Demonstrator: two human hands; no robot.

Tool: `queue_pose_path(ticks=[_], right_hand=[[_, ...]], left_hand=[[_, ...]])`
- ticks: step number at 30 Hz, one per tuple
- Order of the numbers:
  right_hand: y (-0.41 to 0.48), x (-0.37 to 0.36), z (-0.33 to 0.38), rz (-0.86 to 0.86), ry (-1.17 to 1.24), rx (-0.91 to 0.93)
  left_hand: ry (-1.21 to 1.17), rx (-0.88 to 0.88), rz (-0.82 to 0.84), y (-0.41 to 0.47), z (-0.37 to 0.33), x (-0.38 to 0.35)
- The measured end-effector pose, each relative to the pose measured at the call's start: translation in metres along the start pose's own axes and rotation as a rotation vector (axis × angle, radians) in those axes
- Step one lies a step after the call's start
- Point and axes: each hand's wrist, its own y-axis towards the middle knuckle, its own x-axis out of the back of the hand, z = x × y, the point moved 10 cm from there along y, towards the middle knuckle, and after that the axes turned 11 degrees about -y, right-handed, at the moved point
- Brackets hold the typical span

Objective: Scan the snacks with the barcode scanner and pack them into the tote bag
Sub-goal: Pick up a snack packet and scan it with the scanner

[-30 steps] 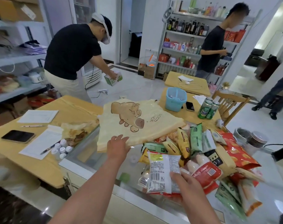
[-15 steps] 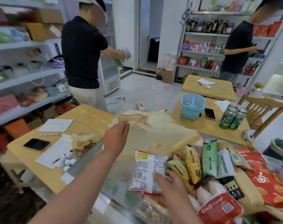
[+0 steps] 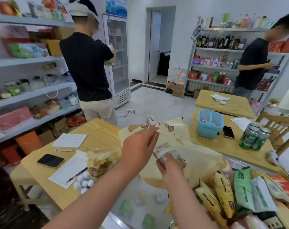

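**Shop counter: packet held over the bag**

Glass counter (image 3: 140,200) in a small shop, stocked shelves behind. Tote bag (image 3: 198,156) lies across the counter's far edge. It is cream cloth with a brown cartoon animal print near the rim.

Left hand (image 3: 138,144) pinches the bag's top layer at the rim, thumb and fingers pressed together on the cloth. The rim is lifted off the lower layer.

Right hand (image 3: 171,165) grips a snack packet (image 3: 165,151) just over the bag, nearer than the lifted rim. Its fingers are curled round the packet's near end.

Packet has a pale printed wrapper with a reddish edge by the hand. It is blurred and the text is unreadable. Long axis runs near-to-far. The free end points away from the person and slightly left, toward the raised rim.

More snacks (image 3: 223,195) are piled at the counter's right edge in yellow, green and red packs, overlapping the bag's near right part. Phone (image 3: 50,160) lies on the wooden table (image 3: 97,134) to the left.
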Motion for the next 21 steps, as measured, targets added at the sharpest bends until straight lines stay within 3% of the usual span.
queue_pose_path(ticks=[3,6,8,12,14,17,19,21], right_hand=[[0.006,-0.061,-0.012,0.211,0.074,-0.169],[0.011,-0.081,-0.045,0.407,-0.466,-0.135],[0.025,-0.075,-0.058,0.37,-0.612,-0.066],[0.017,-0.049,-0.047,0.256,-0.653,-0.014],[0.005,-0.026,-0.006,0.044,-0.862,0.35],[-0.042,0.017,0.064,-0.448,-0.991,0.862],[-0.061,0.048,0.103,-0.722,-0.998,0.975],[-0.043,0.067,0.131,-0.784,-1.128,0.878]], left_hand=[[-0.044,-0.02,-0.039,-0.001,-0.003,0.012],[-0.051,-0.02,-0.067,-0.008,0.007,0.021],[-0.077,0.051,-0.035,-0.013,0.024,0.022],[-0.11,0.091,-0.01,-0.023,0.042,0.022],[-0.11,0.082,-0.014,-0.027,0.044,0.023],[-0.148,0.142,-0.012,-0.029,0.055,0.028],[-0.145,0.132,-0.023,-0.028,0.058,0.036],[-0.123,0.125,-0.028,-0.026,0.06,0.044]])
